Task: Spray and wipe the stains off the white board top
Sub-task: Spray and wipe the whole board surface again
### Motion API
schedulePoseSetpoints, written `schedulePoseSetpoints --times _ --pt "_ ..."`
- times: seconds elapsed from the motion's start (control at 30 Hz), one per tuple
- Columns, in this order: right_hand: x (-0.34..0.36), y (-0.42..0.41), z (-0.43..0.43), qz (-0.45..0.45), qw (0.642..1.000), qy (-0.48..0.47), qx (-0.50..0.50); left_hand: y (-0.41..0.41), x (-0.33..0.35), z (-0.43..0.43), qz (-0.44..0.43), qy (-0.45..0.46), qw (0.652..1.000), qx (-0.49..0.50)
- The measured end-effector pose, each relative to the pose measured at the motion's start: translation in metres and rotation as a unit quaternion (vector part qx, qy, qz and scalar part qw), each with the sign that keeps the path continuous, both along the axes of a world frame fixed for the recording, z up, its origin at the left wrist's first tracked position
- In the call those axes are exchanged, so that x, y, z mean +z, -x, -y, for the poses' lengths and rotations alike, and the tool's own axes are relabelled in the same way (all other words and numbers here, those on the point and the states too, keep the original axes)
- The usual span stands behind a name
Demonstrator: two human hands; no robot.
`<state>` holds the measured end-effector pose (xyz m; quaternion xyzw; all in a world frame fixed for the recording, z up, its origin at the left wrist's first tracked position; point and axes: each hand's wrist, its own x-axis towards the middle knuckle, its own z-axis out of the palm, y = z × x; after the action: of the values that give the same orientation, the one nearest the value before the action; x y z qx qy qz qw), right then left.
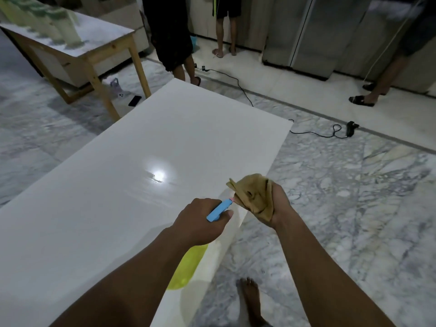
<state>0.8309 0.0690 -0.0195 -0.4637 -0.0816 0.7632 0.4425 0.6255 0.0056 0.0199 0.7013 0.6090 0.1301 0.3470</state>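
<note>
Pale wood at far left: a side table (103, 31) carrying blurred bottles, well apart from the work; a dark phone (135, 100) on the floor near its leg.

White board top (141, 149) runs from near left to far centre; glossy, with lamp glare near the middle and faint streaks beside it; no distinct stain that I can make out.

Left hand (200, 223) wrapped round the neck of the spray bottle (218, 210); blue head points right, and the yellow-green body hangs below the wrist over the board's right edge. The nozzle tip sits at the cloth (253, 194), touching or just short of it, I cannot tell which; probably the cloth is being wetted rather than the board.

Right hand (280, 206) clutches the tan cloth bunched in its closed fingers, with loose folds standing up above them; it is held just off the board's right edge, over the marble floor (354, 208).

The right edge runs diagonally under both hands; the bare board lies to the left for sweeping strokes. A bare foot (251, 300) stands close to that edge; a black cable (330, 135) lies on the floor far right, well apart. Bystanders stand beyond the far end.
</note>
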Motion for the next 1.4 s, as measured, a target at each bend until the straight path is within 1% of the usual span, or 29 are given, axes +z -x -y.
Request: schedulePoseSetpoints --times 0.03,0.1,0.13,0.17,0.23,0.3,0.33,0.37,0.4,0.43,0.47,0.5,0.53,0.57,0.63,0.7,0.73,0.77,0.8,0.93,1.03,1.07,1.23,1.4 --pt "0.004 -0.01 -0.005 -0.067 0.997 0.005 -0.029 -0.008 0.001 -0.007 0.0 0.002 1.0 -0.009" --pt "0.0 -0.029 -0.018 -0.18 0.983 0.004 -0.038 -0.026 0.004 -0.027 -0.002 0.006 1.0 -0.02" --pt "-0.002 -0.035 -0.026 -0.209 0.977 0.006 -0.038 -0.034 0.005 -0.039 -0.009 0.007 1.0 -0.023" --pt "-0.006 -0.042 -0.038 -0.212 0.977 0.002 -0.04 -0.044 0.003 -0.054 -0.019 0.007 0.999 -0.026" --pt "-0.013 -0.055 -0.064 -0.164 0.986 -0.012 -0.015 -0.057 0.001 -0.079 -0.044 0.013 0.998 -0.031" --pt "-0.009 -0.066 -0.098 -0.144 0.987 -0.064 0.036 -0.068 -0.004 -0.104 -0.045 0.022 0.998 -0.024" --pt "-0.004 -0.073 -0.12 -0.119 0.986 -0.099 0.067 -0.073 -0.007 -0.117 -0.037 0.026 0.999 -0.015" --pt "-0.006 -0.08 -0.143 -0.076 0.983 -0.134 0.096 -0.076 -0.009 -0.13 -0.028 0.026 0.999 -0.006" --pt "-0.002 -0.088 -0.165 0.01 0.98 -0.16 0.121 -0.079 -0.012 -0.144 -0.02 0.025 0.999 0.004" --pt "0.001 -0.094 -0.189 0.117 0.971 -0.159 0.131 -0.081 -0.013 -0.156 -0.015 0.018 1.0 0.013" --pt "0.001 -0.101 -0.212 0.252 0.95 -0.143 0.12 -0.082 -0.013 -0.166 -0.012 0.011 1.0 0.022" --pt "-0.004 -0.109 -0.238 0.372 0.908 -0.154 0.113 -0.083 -0.014 -0.177 -0.009 0.004 0.999 0.031" --pt "-0.009 -0.116 -0.263 0.461 0.862 -0.179 0.114 -0.084 -0.015 -0.187 -0.004 -0.001 0.999 0.042" --pt "-0.016 -0.121 -0.286 0.525 0.816 -0.212 0.12 -0.084 -0.015 -0.195 0.003 -0.005 0.999 0.053" --pt "-0.043 -0.129 -0.334 0.602 0.732 -0.271 0.171 -0.083 -0.019 -0.213 0.014 -0.003 0.997 0.078" --pt "-0.079 -0.133 -0.364 0.658 0.626 -0.317 0.274 -0.081 -0.021 -0.224 0.022 -0.004 0.996 0.086" --pt "-0.098 -0.134 -0.372 0.682 0.567 -0.333 0.32 -0.08 -0.023 -0.229 0.019 -0.007 0.996 0.086" --pt "-0.111 -0.133 -0.376 0.707 0.513 -0.339 0.348 -0.079 -0.025 -0.234 0.013 -0.012 0.996 0.084" --pt "-0.119 -0.133 -0.377 0.722 0.483 -0.344 0.356 -0.077 -0.028 -0.237 0.006 -0.015 0.996 0.083" --pt "-0.131 -0.131 -0.386 0.748 0.453 -0.355 0.331 -0.065 -0.035 -0.244 0.02 -0.006 0.993 0.114" --pt "-0.141 -0.127 -0.383 0.764 0.44 -0.328 0.339 -0.058 -0.04 -0.241 0.039 -0.001 0.989 0.146" --pt "-0.144 -0.126 -0.379 0.767 0.439 -0.324 0.338 -0.057 -0.041 -0.238 0.041 0.002 0.988 0.15" --pt "-0.146 -0.111 -0.345 0.747 0.462 -0.343 0.332 -0.043 -0.037 -0.217 0.036 0.001 0.987 0.157" --pt "-0.146 -0.074 -0.266 0.715 0.46 -0.389 0.355 -0.022 -0.031 -0.176 0.038 -0.008 0.984 0.173"
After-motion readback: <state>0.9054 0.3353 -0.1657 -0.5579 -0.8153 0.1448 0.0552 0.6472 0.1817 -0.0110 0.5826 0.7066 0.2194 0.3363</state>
